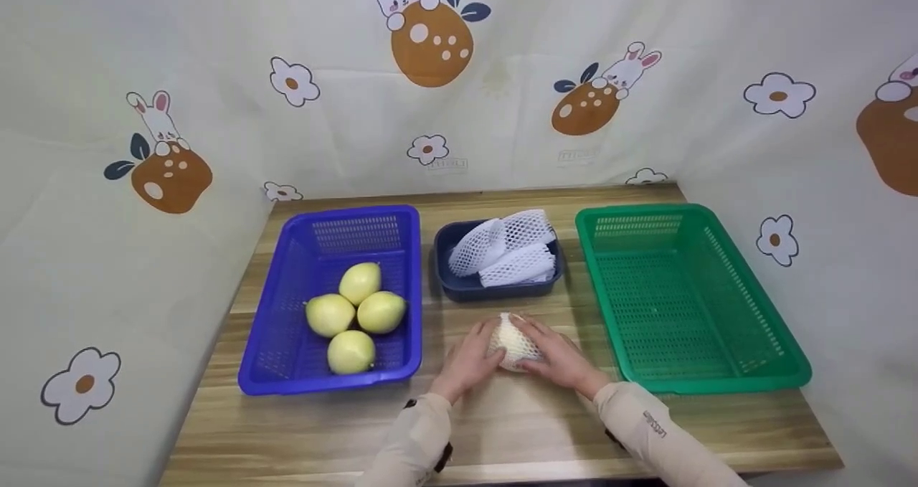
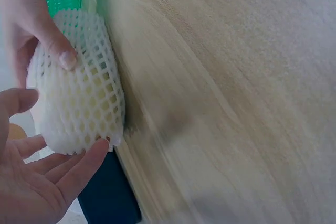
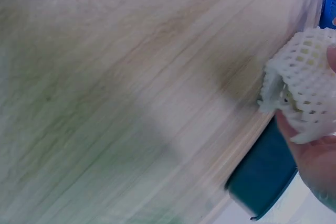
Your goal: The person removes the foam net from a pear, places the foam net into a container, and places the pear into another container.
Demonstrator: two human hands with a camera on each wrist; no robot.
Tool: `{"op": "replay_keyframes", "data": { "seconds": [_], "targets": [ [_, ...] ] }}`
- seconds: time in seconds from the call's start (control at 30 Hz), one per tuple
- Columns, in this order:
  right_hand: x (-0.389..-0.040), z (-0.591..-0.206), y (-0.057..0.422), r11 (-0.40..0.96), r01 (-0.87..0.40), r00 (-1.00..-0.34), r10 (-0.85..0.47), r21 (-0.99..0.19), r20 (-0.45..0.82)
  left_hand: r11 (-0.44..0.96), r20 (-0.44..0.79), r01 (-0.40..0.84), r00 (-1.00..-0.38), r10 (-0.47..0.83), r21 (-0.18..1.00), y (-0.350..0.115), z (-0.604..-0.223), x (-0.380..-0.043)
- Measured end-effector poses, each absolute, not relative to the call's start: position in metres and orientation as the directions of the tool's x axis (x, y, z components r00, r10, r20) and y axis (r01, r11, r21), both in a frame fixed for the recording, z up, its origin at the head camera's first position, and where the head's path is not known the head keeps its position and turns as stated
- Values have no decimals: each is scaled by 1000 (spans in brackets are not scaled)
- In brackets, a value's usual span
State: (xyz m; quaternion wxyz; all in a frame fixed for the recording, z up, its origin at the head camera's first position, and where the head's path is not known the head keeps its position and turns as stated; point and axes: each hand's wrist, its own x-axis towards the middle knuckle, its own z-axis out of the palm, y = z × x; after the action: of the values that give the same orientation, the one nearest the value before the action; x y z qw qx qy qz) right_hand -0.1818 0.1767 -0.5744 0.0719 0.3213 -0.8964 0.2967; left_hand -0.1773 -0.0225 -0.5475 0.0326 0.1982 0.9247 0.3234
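A pale yellow-green fruit, seemingly a pear, sits inside a white foam net sleeve (image 1: 515,343) on the table between both hands. My right hand (image 1: 563,358) grips its right side; in the left wrist view the thumb (image 2: 58,48) presses on the net. At the other end is my left hand (image 1: 470,361), its fingers fairly straight and fingertips touching the sleeve's edge, thumb apart from it. The right wrist view shows the sleeve (image 3: 310,77) with a gaping end and some fruit inside. Several bare pears (image 1: 351,352) lie in the blue basket (image 1: 330,383) to the left.
Behind the hands stands a small dark blue bin (image 1: 495,293) with several white foam net sleeves (image 1: 520,265). A green basket (image 1: 706,386) stands at the right, its perforated bottom visible. A printed curtain (image 1: 502,128) surrounds the wooden table (image 1: 516,429).
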Motion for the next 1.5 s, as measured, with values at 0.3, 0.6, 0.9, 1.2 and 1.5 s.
{"op": "replay_keyframes", "data": {
  "seconds": [0.3, 0.6, 0.9, 1.2, 1.5],
  "targets": [
    [-182, -577, 179, 495, -735, -678, -546, -464, 492, 609, 136, 306, -941, 310, 731, -32, -557, -188],
    [-181, -580, 184, 556, -705, -709, -569, -440, 418, 600, 52, 352, -887, 458, 718, -34, -553, -188],
    [-180, -576, 183, 519, -731, -682, -557, -443, 474, 680, -39, 321, -889, 457, 659, -24, -554, -189],
    [-179, -579, 181, 553, -697, -717, -551, -456, 427, 697, 27, 360, -898, 439, 620, -21, -557, -191],
    [-182, -580, 182, 540, -725, -688, -557, -428, 464, 680, 76, 407, -884, 460, 610, -22, -555, -189]
  ]
}}
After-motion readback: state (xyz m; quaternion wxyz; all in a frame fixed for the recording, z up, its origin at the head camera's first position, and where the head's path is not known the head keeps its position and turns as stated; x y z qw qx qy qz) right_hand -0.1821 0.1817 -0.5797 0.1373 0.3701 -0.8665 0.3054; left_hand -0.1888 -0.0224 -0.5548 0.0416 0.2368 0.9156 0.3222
